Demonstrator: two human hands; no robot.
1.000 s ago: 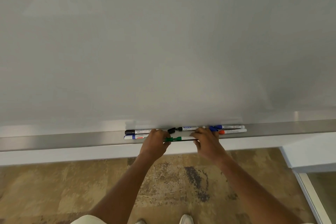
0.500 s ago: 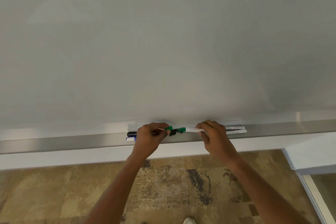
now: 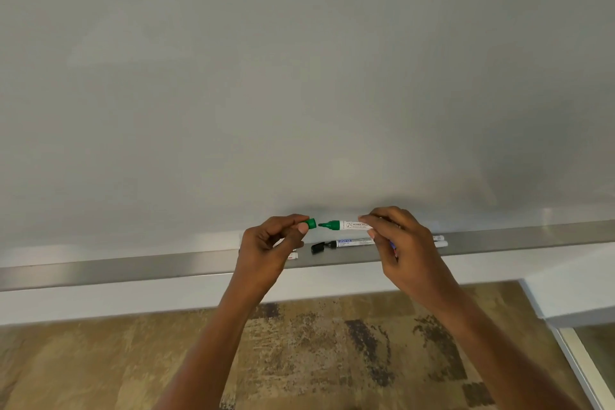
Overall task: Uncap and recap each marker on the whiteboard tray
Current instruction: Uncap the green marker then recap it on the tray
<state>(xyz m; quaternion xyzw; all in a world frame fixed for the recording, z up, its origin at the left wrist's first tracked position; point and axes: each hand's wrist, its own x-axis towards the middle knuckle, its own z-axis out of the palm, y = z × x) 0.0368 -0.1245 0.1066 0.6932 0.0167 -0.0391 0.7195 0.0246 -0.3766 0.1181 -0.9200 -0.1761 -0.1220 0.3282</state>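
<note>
I hold a green marker point(image 3: 349, 225) level above the metal whiteboard tray point(image 3: 166, 265), its bare tip pointing left. My right hand point(image 3: 399, 245) grips its white barrel. My left hand point(image 3: 266, 248) pinches the green cap point(image 3: 311, 223) between thumb and fingers, a small gap from the tip. A black-capped marker point(image 3: 342, 244) lies on the tray just below. The ends of two more markers point(image 3: 440, 241) stick out right of my right hand, and a piece of another marker point(image 3: 293, 255) shows beside my left hand; the rest are hidden.
The large blank whiteboard point(image 3: 299, 76) fills the upper view. Below the tray runs a white ledge point(image 3: 133, 303), then patterned brown carpet point(image 3: 299, 359). A white wall corner and glass panel point(image 3: 582, 326) stand at the lower right.
Both hands lifted the green marker off the tray. The cap came off and now sits apart from the tip in my left hand.
</note>
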